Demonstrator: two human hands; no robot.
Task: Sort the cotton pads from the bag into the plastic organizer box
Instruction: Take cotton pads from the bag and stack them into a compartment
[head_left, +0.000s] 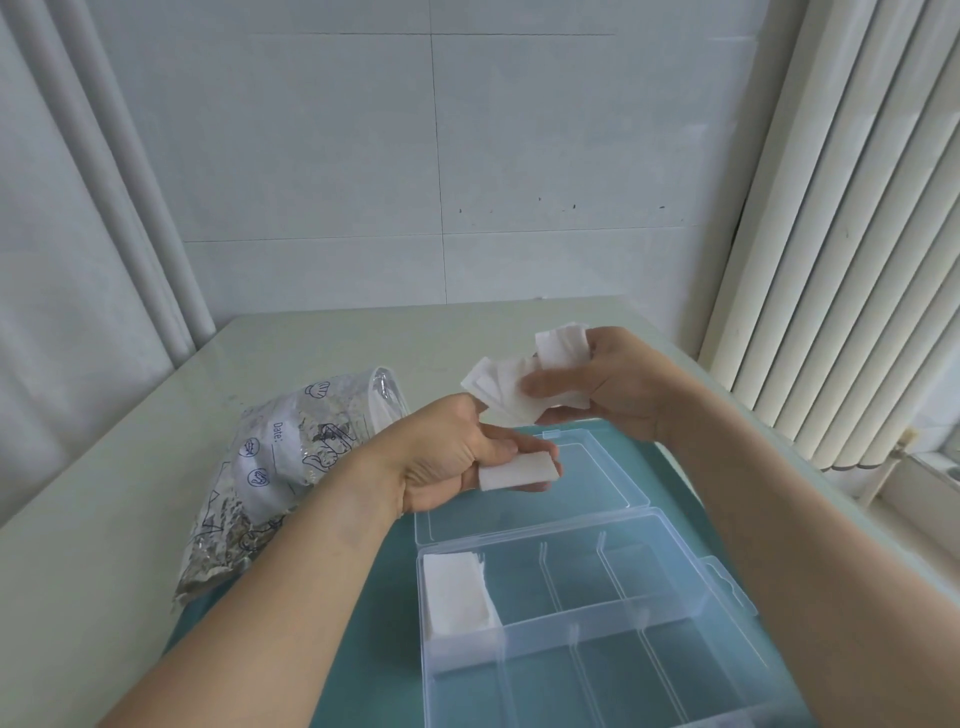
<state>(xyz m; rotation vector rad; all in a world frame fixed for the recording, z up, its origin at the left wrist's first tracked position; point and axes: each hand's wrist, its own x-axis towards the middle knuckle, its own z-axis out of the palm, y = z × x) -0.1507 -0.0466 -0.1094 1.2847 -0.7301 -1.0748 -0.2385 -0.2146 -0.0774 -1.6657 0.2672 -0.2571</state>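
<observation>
The cotton pads are split across four places, all given here relative to the plastic organizer box (587, 618), which lies open on a teal mat (363, 613) with its lid (535, 483) folded back on the far side. A loose fan of pads (514, 387) is held above and beyond the lid by the right hand (602, 384), thumb and fingers clamped on it. A small neat stack of pads (519, 470) is pinched between the thumb and fingers of the left hand (452, 462), over the near-left part of the lid. A settled pile of pads (454, 592) fills the far-left compartment of the box. The bag (275, 478) lies to the left of the box on the table (104, 519), mouth toward the far side, with white content visible through its printed film. The hands are close together but do not touch. The pads are judged very light, soft and compressible, with little stiffness: a fanned bundle is likely to shed sheets, so take hold across the flat faces of a squared stack, near its middle, with light pressure. Limits of observation: the pad count in either hand cannot be determined; the right fingertips are hidden behind the fan; the near edge of the box is cut off by the frame; the clear dividers are faint, so the exact compartment layout is uncertain.
</observation>
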